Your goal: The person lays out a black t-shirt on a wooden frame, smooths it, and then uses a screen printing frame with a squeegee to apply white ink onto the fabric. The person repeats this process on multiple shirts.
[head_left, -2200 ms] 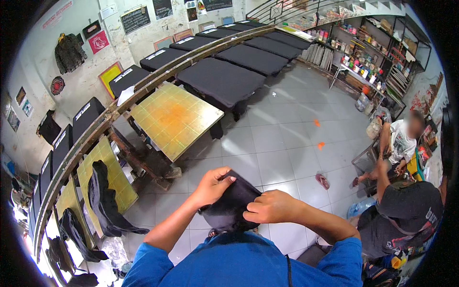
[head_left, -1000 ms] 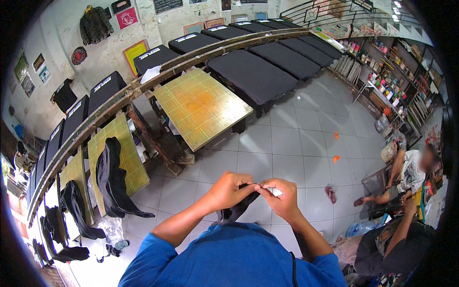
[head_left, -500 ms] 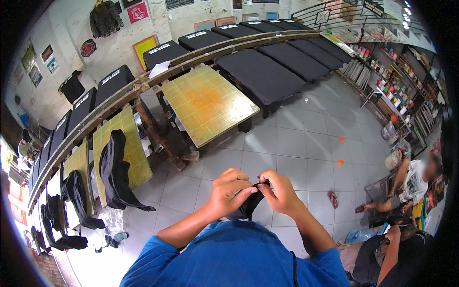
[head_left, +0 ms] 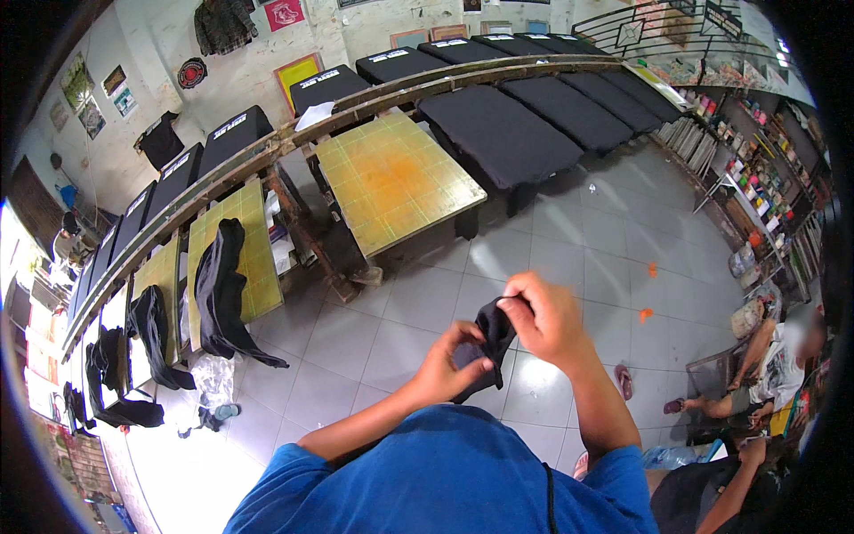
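A piece of black cloth (head_left: 489,334), folded into a narrow bunch, hangs between my hands in front of my blue shirt. At its upper end, my right hand (head_left: 547,320) pinches the edge between thumb and fingers. Lower and to the left, my left hand (head_left: 449,363) curls loosely around its side, thumb and forefinger apart with dark cloth showing in the gap. What the other left fingers do behind the cloth is hidden. Its kind of garment cannot be made out.
Ahead stands a bare yellow printing board (head_left: 400,182). Black shirts (head_left: 503,133) cover boards along the wooden rail (head_left: 356,100). Black garments (head_left: 222,289) drape over boards at left. Two people sit at right, near a sandal (head_left: 624,381) and shelves of paint pots (head_left: 752,178).
My right hand has risen to the right, lifting the cloth's upper end. My left hand has parted from it, its thumb and forefinger spreading. The view has shifted slightly.
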A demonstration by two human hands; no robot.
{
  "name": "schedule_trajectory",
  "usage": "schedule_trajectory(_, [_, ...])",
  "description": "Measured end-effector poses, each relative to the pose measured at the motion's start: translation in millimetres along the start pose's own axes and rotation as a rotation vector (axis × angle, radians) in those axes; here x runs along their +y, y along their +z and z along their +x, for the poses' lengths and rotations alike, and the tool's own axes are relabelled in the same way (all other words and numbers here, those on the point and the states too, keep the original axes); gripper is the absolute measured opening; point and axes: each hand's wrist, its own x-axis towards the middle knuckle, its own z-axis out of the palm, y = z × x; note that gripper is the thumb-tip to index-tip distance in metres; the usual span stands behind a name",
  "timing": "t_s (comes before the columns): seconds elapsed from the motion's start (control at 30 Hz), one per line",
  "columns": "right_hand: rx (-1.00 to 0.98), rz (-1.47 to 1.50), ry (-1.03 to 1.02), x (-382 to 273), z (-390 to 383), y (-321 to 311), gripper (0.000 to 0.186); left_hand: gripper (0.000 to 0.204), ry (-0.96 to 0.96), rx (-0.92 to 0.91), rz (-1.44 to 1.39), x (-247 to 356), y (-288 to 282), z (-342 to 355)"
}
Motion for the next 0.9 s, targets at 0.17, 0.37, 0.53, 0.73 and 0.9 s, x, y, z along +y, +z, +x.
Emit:
schedule_trajectory(0.17, [-0.224,0.051,-0.007,11.8,-12.1,-1.7,0.015,0.016,0.164,-0.032,0.207,2.3,1.2,16.6])
schedule_trajectory(0.37, [-0.514,-0.109,0.005,31.0,-3.0,-24.3,0.018,0.004,-0.067,0.086,-0.103,-4.6,-22.7,21.9])
schedule_trajectory(0.53, [-0.442,-0.143,-0.057,50.5,24.0,-47.3,0.015,0.012,-0.172,-0.253,-0.240,3.5,-32.7,44.1])
schedule_trajectory(0.73, [-0.069,-0.022,-0.151,61.7,93.0,-74.9,0.016,0.034,-0.313,-0.810,0.060,-20.7,-54.4,98.8])
schedule_trajectory(0.9, [0.394,0.651,0.294,84.5,122.7,-139.0,0.018,0.026,0.005,-0.578,0.208,-24.5,-120.5,165.9])
